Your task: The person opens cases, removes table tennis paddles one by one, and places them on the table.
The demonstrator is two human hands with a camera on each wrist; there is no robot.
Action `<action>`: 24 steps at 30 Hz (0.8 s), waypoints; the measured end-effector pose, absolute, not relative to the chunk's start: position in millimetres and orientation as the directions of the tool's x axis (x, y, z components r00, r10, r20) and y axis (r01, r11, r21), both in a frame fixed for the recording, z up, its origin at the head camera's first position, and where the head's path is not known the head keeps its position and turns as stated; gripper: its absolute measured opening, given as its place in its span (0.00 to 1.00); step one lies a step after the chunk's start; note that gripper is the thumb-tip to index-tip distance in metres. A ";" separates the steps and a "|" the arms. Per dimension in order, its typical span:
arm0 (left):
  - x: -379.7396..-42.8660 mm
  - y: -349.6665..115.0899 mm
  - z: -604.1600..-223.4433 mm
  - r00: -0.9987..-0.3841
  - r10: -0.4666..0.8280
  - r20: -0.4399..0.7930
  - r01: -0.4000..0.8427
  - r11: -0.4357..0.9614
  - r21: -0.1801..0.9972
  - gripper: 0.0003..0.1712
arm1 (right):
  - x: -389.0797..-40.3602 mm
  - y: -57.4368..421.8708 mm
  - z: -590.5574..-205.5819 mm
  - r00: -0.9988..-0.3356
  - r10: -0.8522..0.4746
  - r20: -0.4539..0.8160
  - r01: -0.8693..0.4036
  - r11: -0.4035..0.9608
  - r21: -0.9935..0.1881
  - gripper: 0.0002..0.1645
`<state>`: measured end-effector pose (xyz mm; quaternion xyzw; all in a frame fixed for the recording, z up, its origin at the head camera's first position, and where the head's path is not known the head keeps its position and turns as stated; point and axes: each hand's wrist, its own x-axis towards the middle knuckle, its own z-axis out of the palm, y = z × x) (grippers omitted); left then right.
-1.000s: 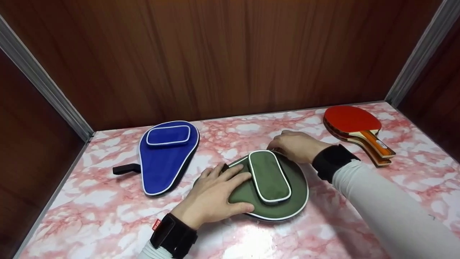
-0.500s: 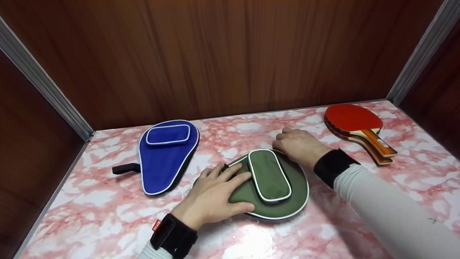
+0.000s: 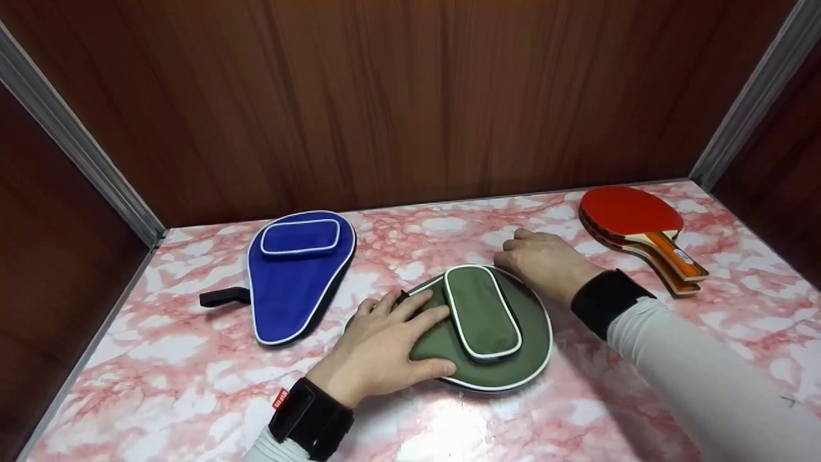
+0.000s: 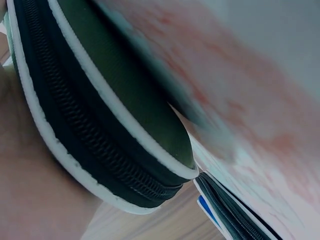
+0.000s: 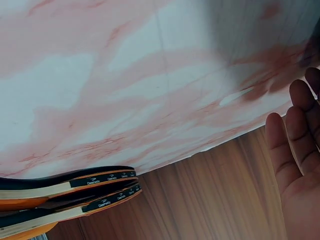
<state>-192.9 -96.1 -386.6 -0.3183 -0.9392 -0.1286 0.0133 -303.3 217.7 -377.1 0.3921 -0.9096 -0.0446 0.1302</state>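
Green case (image 3: 483,311) lies under the left grip (image 3: 385,353), fingers (image 3: 428,323) spread.

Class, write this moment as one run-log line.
left hand: rests on green case; right hand: at case's far edge, grip unclear; blue case: at left; stacked paddles: at right

Two bat cases in all: one blue case (image 3: 288,295), one green case (image 3: 533,337). One raised pocket on each, so two: blue pocket (image 3: 300,237) and green pocket (image 3: 484,311). One black strap (image 3: 224,297) at the blue one. Two table tennis bats, stacked: one upper bat (image 3: 628,210), one lower bat (image 3: 667,277). Two hands, a left hand (image 3: 378,350) and a right hand (image 3: 539,260), with two black wristbands (image 3: 609,301) and two pale sleeves (image 3: 699,378). One red tag (image 3: 280,399). One marbled table (image 3: 173,346), three wooden panels (image 3: 410,102), two metal posts (image 3: 77,141).
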 end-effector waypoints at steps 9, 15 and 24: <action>-192.5 -94.9 -385.3 -0.794 0.601 0.094 0.603 0.759 0.243 0.46 | -296.9 232.0 -381.5 -0.619 -0.748 0.239 -0.732 0.660 0.168 0.15; -191.9 -95.4 -385.3 -0.796 0.598 0.092 0.600 0.763 0.241 0.47 | -286.9 245.3 -383.9 -0.604 -0.753 0.262 -0.739 0.652 0.171 0.16; -190.4 -93.3 -386.8 -0.796 0.594 0.119 0.603 0.760 0.241 0.46 | -258.3 262.4 -387.3 -0.625 -0.728 0.283 -0.724 0.676 0.140 0.15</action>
